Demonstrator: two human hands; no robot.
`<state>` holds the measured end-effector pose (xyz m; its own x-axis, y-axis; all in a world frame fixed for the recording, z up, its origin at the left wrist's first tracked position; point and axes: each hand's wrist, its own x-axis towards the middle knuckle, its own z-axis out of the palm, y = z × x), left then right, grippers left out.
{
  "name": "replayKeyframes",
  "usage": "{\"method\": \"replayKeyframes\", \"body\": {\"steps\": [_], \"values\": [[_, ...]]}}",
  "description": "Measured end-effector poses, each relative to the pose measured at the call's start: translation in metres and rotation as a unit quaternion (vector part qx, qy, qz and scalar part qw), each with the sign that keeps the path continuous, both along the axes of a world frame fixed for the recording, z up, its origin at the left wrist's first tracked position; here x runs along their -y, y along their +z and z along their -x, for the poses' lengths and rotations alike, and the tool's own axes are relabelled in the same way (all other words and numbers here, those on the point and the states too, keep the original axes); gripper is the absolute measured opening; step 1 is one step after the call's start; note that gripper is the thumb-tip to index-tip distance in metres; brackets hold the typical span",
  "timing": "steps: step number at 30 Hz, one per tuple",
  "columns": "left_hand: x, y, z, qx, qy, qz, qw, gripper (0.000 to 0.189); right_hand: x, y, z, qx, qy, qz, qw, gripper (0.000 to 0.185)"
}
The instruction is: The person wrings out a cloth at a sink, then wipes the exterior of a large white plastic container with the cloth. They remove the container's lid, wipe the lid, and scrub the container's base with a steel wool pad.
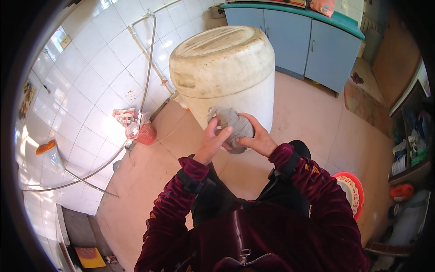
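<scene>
Both of my hands grip a bunched grey cloth [234, 124] in front of my knees. My left hand [214, 141] has its thumb and fingers on the cloth's near left side, and my right hand [258, 136] clasps it from the right. Just beyond the cloth stands a large white plastic barrel [224, 76], with brownish grime over its top and shoulder. The cloth hides part of the barrel's lower front; whether the two touch I cannot tell.
A red plastic basket [146, 133] with bags stands by the tiled wall at left, near a hose [149, 64]. An orange-headed brush [51, 153] leans there. Blue cabinets [289, 42] line the back. A red-rimmed basin [358, 197] sits on the floor at my right.
</scene>
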<state>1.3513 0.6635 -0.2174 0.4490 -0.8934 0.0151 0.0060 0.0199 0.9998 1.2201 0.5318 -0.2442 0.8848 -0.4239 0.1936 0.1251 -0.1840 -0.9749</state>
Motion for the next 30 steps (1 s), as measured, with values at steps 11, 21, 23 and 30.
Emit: {"method": "replayKeyframes", "body": {"steps": [11, 21, 23, 30], "values": [[-0.001, -0.009, -0.011, 0.103, 0.076, 0.081, 0.989, 0.037, 0.062, 0.031, 0.029, 0.172, -0.108, -0.307, 0.93, 0.046], [-0.024, -0.079, -0.04, 0.01, 0.093, -0.085, 0.992, 0.045, 0.176, -0.032, 0.339, 0.158, -0.482, -0.169, 0.845, 0.045], [-0.025, -0.09, -0.042, 0.001, 0.067, -0.114, 0.991, 0.045, 0.164, -0.065, 0.41, 0.013, -0.615, -0.117, 0.78, 0.052], [-0.002, -0.087, -0.034, 0.049, 0.044, -0.175, 0.982, 0.044, 0.096, -0.178, 0.501, -0.025, -0.763, -0.233, 0.602, 0.054]]}}
